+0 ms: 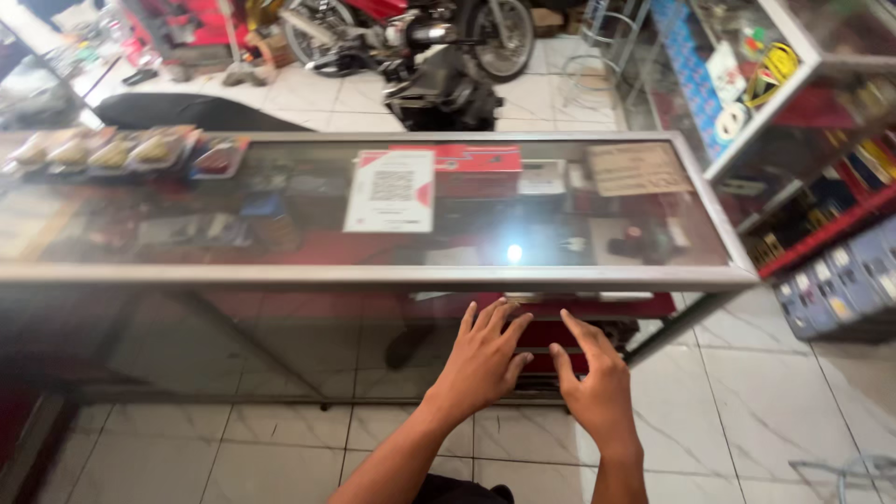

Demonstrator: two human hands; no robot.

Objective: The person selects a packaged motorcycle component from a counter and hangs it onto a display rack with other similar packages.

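Observation:
A long glass display counter with a metal frame stands in front of me. My left hand and my right hand reach side by side toward its front glass panel, just below the top rail, near the right end. Both hands have their fingers spread and hold nothing. Whether the fingertips touch the glass I cannot tell. Behind the glass near my hands lies a red shelf with small dark items.
On the counter top lie a white and red printed card, a brown paper note and packets of small parts at the left. A second glass showcase stands at the right. Beyond the counter, motorcycles stand on the white tiled floor.

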